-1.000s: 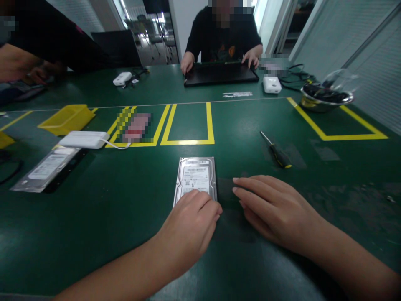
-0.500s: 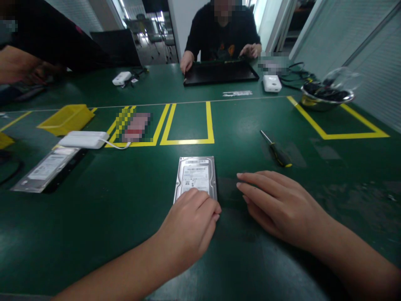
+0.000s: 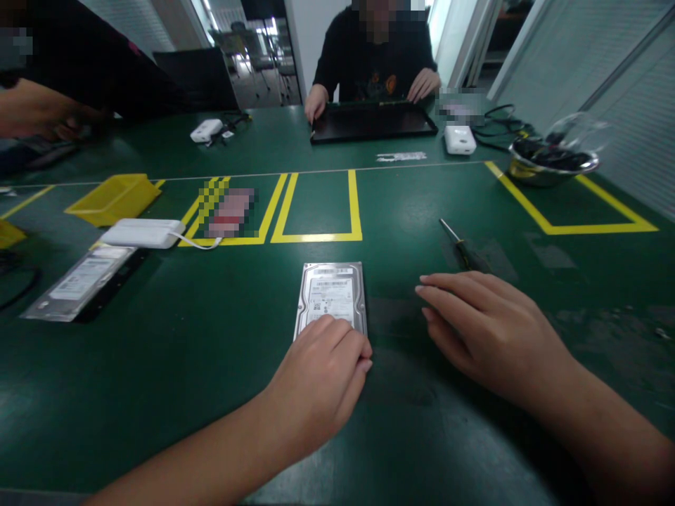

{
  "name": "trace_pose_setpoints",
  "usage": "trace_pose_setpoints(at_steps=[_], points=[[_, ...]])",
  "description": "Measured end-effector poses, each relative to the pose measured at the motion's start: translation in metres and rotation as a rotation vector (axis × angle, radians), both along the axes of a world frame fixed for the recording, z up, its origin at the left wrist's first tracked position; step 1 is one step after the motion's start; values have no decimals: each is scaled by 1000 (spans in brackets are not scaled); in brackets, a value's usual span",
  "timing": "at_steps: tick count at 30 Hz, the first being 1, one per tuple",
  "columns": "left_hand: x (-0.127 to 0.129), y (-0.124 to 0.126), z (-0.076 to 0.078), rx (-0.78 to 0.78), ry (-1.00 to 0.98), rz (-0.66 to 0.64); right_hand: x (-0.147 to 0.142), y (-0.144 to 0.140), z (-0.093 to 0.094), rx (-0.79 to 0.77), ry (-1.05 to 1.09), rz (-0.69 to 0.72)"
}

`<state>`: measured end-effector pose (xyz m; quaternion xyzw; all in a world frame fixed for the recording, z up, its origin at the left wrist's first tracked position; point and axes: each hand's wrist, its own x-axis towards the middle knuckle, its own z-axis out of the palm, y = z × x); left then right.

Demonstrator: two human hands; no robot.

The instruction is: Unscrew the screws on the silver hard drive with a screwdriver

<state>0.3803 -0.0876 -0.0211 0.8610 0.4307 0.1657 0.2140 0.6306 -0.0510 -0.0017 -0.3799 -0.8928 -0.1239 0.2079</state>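
Note:
A silver hard drive with a white label lies flat on the green table. My left hand is closed over its near end, fingers wrapped around the edge and hiding that part. To the right, my right hand hovers open with fingers stretched out and nothing in them. Just beyond it a screwdriver lies on the table, its shaft pointing away and most of its dark handle covered by that hand.
Far left are a yellow bin, a white power bank and a bagged drive. A metal bowl stands far right inside yellow tape. Opposite, a person holds a black panel.
My right hand has shifted right and slightly away from me, now covering much of the screwdriver's handle. My left hand stays on the hard drive.

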Motion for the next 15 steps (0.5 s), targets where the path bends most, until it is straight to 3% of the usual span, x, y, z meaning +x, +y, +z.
trace_pose_setpoints(at_steps=[7,15], points=[[-1,2,-1,5,4,0,17,15,-3,-103,-267,-515],[0,1,-1,28,-11,2,28,26,-8,-236,-348,-708]])
